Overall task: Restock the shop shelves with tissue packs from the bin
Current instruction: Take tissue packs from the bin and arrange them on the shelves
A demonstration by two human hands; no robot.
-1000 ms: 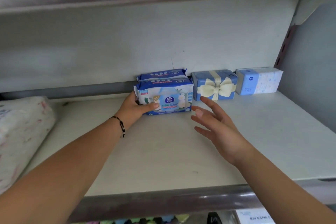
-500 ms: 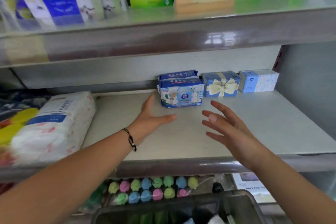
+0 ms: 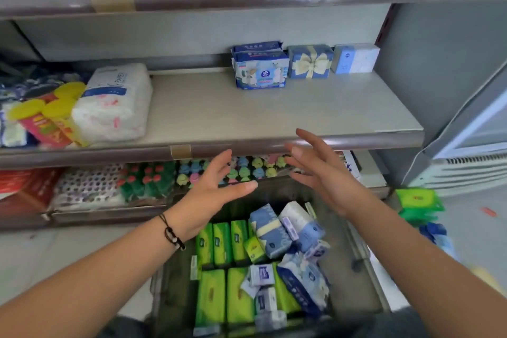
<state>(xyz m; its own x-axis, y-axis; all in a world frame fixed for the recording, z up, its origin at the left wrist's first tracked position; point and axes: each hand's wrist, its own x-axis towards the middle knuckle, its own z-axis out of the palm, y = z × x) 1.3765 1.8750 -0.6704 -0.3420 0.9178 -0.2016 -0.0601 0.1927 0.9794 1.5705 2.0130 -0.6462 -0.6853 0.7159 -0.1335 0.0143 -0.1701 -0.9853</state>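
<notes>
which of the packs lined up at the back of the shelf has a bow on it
The middle one, the blue bow pack, with a cream ribbon across its front. The stacked blue packs and the pale blue pack beside it have none.

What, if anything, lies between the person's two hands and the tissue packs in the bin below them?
Nothing visible. The left hand and right hand hover open above the bin, which has no lid, and the tissue packs lie exposed on top. The shelf edge sits behind the hands, not below them.
</notes>
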